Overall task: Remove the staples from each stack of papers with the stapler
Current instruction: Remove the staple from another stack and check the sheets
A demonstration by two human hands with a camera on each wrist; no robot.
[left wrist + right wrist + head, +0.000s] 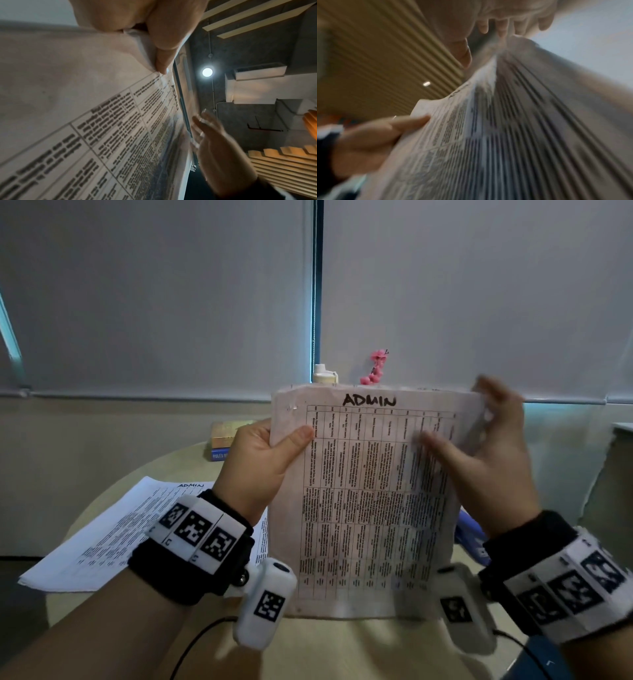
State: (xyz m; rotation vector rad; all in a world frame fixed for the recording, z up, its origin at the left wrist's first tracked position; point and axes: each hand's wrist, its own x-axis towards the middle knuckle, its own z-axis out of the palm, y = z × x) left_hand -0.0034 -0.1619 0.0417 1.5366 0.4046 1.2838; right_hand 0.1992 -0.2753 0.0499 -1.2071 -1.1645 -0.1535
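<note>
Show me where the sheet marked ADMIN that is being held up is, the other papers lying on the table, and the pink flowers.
held-up ADMIN sheet [370,508]: head view, middle of its printed table.
papers on the table [113,529]: head view, middle of the top page.
pink flowers [376,368]: head view, blossoms above the sheet's top edge.

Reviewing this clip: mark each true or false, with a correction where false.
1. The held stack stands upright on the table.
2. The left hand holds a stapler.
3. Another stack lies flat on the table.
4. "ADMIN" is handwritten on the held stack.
1. True: the held stack stands on its lower edge on the table.
2. False: the left hand grips the stack's upper left edge.
3. True: a second stack lies flat, left of it.
4. True.
</note>
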